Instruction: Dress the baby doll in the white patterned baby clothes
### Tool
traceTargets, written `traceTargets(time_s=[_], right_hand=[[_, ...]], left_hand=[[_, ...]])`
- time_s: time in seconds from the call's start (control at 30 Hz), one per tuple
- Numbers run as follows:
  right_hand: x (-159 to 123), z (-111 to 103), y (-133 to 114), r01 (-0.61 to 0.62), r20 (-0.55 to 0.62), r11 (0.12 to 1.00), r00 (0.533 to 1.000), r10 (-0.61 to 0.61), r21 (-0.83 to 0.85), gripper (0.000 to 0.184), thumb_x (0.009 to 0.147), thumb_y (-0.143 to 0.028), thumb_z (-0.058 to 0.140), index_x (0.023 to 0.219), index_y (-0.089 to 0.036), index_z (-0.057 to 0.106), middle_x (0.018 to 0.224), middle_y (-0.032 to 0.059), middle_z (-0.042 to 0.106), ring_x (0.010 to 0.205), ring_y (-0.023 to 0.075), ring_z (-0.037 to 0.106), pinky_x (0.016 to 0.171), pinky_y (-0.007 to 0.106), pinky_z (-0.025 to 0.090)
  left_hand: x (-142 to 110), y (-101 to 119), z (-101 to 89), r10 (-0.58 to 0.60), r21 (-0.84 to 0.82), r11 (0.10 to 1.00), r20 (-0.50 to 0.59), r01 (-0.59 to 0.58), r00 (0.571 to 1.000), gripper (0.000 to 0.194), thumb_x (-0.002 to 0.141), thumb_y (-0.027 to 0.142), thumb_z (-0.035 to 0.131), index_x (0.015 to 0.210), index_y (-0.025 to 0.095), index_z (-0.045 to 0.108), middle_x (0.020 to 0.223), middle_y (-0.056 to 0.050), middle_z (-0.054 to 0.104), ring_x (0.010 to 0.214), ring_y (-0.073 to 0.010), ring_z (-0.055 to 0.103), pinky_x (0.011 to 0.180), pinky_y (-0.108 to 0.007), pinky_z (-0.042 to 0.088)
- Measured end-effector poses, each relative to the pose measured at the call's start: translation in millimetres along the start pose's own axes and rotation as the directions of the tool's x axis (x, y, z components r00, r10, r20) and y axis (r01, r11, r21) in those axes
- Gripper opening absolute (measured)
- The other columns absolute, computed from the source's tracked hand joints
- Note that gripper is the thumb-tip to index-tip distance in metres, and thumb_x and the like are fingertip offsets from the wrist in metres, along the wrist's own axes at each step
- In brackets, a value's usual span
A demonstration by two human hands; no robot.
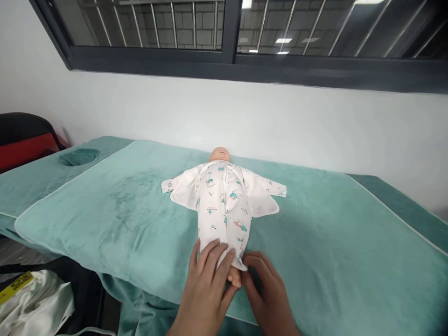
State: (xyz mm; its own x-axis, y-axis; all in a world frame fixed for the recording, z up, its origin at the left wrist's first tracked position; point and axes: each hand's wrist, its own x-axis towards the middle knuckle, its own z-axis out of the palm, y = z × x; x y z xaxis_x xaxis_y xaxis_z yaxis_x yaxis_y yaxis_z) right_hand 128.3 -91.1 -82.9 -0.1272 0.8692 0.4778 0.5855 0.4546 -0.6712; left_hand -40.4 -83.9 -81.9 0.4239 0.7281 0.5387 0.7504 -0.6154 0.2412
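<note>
A baby doll [220, 153] lies on its back, head toward the wall, arms out to the sides. White baby clothes [224, 200] with small teal and pink prints cover it from neck to ankles, and plain white flaps spread out on both sides. Over the lower end of the clothes rests my left hand [206, 280], its fingers curved across the cloth and its thumb beside the doll's bare foot [234, 276]. My right hand [264, 284] pinches the bottom hem at the right, close to that foot. The other foot is hidden under my left hand.
Teal plush covers a padded bed [332, 233] against a white wall, with a round hole [79, 157] at its left end. A dark-framed window [231, 60] is above. At left are a black and red chair [28, 140] and, below, white cloth [38, 303].
</note>
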Motion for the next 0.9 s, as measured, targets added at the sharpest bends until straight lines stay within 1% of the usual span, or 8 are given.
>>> traceTargets(time_s=[0.13, 0.23, 0.33, 0.43, 0.53, 0.67, 0.77, 0.9], right_hand=[[1, -22, -16, 0.071, 0.018, 0.991, 0.997, -0.073, 0.111, 0.016, 0.091, -0.01, 0.047, 0.1, -0.023, 0.053, 0.09, 0.0037, 0.057, 0.079, 0.0135, 0.059, 0.069, 0.023, 0.051], [3, -34, -20, 0.085, 0.019, 0.988, 0.996, -0.088, 0.13, 0.019, 0.091, -0.01, 0.047, 0.104, -0.023, 0.055, 0.09, 0.0037, 0.057, 0.078, 0.0131, 0.058, 0.067, 0.022, 0.05], [3, -37, -18, 0.095, 0.026, 0.986, 0.995, -0.099, 0.137, 0.018, 0.091, -0.01, 0.048, 0.1, -0.023, 0.055, 0.088, 0.0031, 0.056, 0.077, 0.0128, 0.058, 0.066, 0.022, 0.05], [-2, -34, -11, 0.103, 0.049, 0.989, 0.993, -0.109, 0.103, 0.015, 0.09, -0.01, 0.047, 0.095, -0.022, 0.053, 0.083, 0.0026, 0.056, 0.073, 0.0128, 0.059, 0.063, 0.023, 0.05], [-13, -30, -3, 0.101, 0.09, 0.994, 0.99, -0.105, 0.048, 0.013, 0.09, -0.011, 0.047, 0.095, -0.022, 0.051, 0.082, 0.0027, 0.057, 0.072, 0.0132, 0.059, 0.063, 0.023, 0.051], [-26, -34, 8, 0.125, 0.211, 0.991, 0.971, -0.113, -0.042, 0.009, 0.09, -0.014, 0.05, 0.094, -0.022, 0.053, 0.083, 0.0033, 0.06, 0.075, 0.0144, 0.061, 0.067, 0.024, 0.053], [-24, -46, 17, 0.106, 0.272, 0.992, 0.959, -0.085, -0.062, 0.009, 0.094, -0.019, 0.049, 0.089, -0.022, 0.055, 0.082, 0.0021, 0.061, 0.074, 0.0132, 0.062, 0.067, 0.023, 0.054], [3, -56, 39, 0.049, 0.166, 0.979, 0.986, -0.016, -0.197, 0.015, 0.096, -0.022, 0.046, 0.088, -0.021, 0.058, 0.085, 0.0028, 0.063, 0.076, 0.0134, 0.063, 0.067, 0.024, 0.055]], left_hand=[[14, 12, -9.5, 0.001, -0.064, 0.998, -0.062, -0.005, 0.998, 0.036, 0.085, 0.024, 0.06, 0.12, 0.019, 0.054, 0.115, -0.011, 0.062, 0.113, -0.0257, 0.058, 0.113, -0.061, 0.031], [19, 24, -6.9, -0.002, -0.138, 0.99, -0.133, -0.016, 0.991, 0.022, 0.085, 0.02, 0.06, 0.107, 0.019, 0.055, 0.101, -0.008, 0.064, 0.102, -0.0221, 0.063, 0.112, -0.055, 0.037], [13, 29, 5.0, -0.07, -0.202, 0.979, -0.149, 0.039, 0.986, 0.02, 0.086, 0.019, 0.057, 0.105, 0.02, 0.053, 0.097, -0.008, 0.065, 0.101, -0.0226, 0.064, 0.095, -0.042, 0.054], [2, 27, 17.8, -0.122, -0.224, 0.97, -0.133, 0.09, 0.983, 0.022, 0.086, 0.02, 0.057, 0.108, 0.021, 0.052, 0.099, -0.009, 0.065, 0.099, -0.0224, 0.065, 0.078, -0.034, 0.059], [-6, 22, 20.9, -0.056, -0.167, 0.986, -0.152, 0.031, 0.987, 0.026, 0.085, 0.022, 0.06, 0.11, 0.02, 0.053, 0.098, -0.008, 0.066, 0.099, -0.0237, 0.064, 0.083, -0.037, 0.057], [-13, 16, 7.0, 0.037, -0.163, 0.984, -0.214, -0.073, 0.976, 0.017, 0.085, 0.019, 0.062, 0.101, 0.019, 0.056, 0.08, -0.003, 0.065, 0.08, -0.0196, 0.063, 0.083, -0.035, 0.053], [-17, -2, -6.4, 0.014, -0.189, 0.979, -0.293, -0.072, 0.956, 0.015, 0.087, 0.015, 0.057, 0.101, 0.019, 0.056, 0.084, -0.004, 0.065, 0.081, -0.0181, 0.06, 0.076, -0.031, 0.05], [-1, -60, -8.7, -0.216, -0.095, 0.976, -0.265, 0.198, 0.94, 0.012, 0.09, 0.015, 0.053, 0.1, 0.019, 0.057, 0.09, -0.006, 0.064, 0.086, -0.0195, 0.058, 0.076, -0.033, 0.05]])
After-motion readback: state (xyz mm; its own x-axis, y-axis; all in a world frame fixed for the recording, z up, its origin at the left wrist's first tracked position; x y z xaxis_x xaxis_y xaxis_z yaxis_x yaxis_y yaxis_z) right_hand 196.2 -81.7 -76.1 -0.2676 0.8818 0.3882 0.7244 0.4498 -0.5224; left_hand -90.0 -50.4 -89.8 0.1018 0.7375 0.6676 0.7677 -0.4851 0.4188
